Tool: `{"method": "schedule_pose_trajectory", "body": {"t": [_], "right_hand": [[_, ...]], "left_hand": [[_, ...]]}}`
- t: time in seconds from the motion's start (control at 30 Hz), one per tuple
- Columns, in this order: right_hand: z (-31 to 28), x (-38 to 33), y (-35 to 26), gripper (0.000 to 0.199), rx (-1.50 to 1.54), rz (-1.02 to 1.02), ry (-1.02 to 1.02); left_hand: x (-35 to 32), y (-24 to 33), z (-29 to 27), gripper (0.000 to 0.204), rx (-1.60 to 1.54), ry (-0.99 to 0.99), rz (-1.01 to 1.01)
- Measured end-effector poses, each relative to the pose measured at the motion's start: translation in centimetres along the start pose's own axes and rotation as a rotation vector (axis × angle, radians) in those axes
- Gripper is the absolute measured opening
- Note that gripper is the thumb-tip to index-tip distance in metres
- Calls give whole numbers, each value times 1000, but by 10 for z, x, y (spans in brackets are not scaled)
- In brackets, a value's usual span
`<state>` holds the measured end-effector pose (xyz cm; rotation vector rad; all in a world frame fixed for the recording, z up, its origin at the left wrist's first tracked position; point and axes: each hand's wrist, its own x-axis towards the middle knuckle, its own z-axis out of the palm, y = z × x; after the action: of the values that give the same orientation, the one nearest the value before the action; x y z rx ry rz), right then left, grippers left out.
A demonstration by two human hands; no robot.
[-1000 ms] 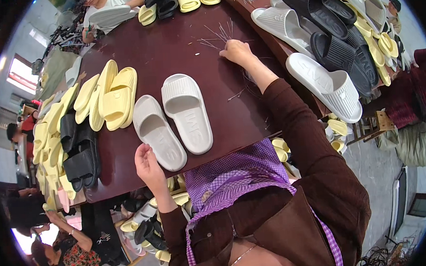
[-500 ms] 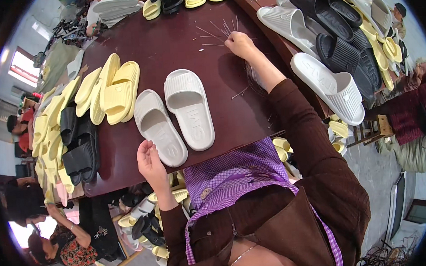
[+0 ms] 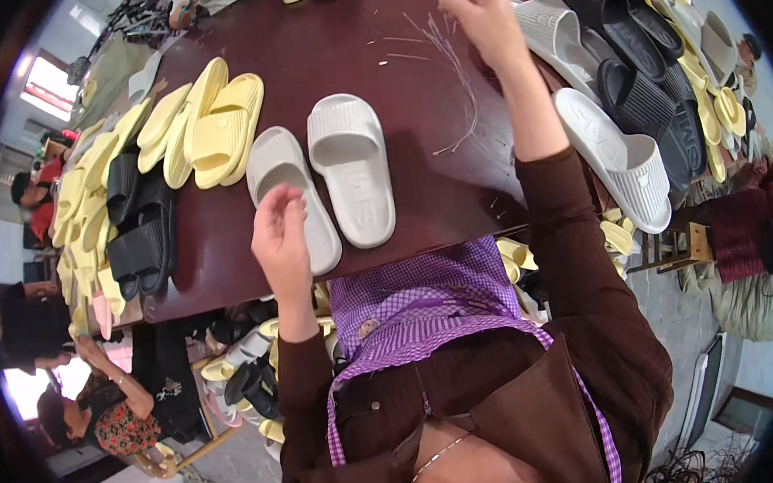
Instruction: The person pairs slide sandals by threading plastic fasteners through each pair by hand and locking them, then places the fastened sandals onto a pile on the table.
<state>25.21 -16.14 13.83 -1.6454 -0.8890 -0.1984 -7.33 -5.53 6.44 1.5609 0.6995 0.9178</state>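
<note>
A pair of light grey slide slippers lies side by side near the table's front edge, the left slipper (image 3: 318, 243) and the right slipper (image 3: 355, 186). My left hand (image 3: 282, 243), fingers curled together, is over the left slipper and hides part of it; touching or just above, I cannot tell. At the far right of the table my right hand (image 3: 484, 22) is raised with its fingers pinched. Whatever either hand holds is too thin or hidden to make out. Thin clear strands (image 3: 461, 80) lie scattered on the table below my right hand.
Yellow slippers (image 3: 223, 132) and black slippers (image 3: 145, 245) lie on the table's left side. Grey, black and yellow slippers are heaped at the right, with a grey slipper (image 3: 614, 160) nearest me. More slippers lie below the table. Other people sit at the left.
My right hand has lifted away from the strands, up and to the right, and the strands have spread. My left hand has moved up over the left grey slipper. The view has shifted slightly.
</note>
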Motion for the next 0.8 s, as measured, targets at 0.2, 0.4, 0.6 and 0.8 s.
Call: {"method": "schedule_pose_trajectory", "body": {"t": [0.2, 0.4, 0.6, 0.8], "right_hand": [[17, -45, -86, 21, 226, -251, -132], [47, -98, -99, 24, 128, -409, -226], [60, -121, -76, 22, 95, -456, -220], [53, -134, -38, 19, 112, -341, -296]], "left_hand": [[24, 45, 59, 24, -418, -279, -24], [14, 48, 82, 23, -849, -437, -214], [0, 24, 75, 19, -891, -346, -456], [4, -5, 38, 16, -940, -349, -470]]}}
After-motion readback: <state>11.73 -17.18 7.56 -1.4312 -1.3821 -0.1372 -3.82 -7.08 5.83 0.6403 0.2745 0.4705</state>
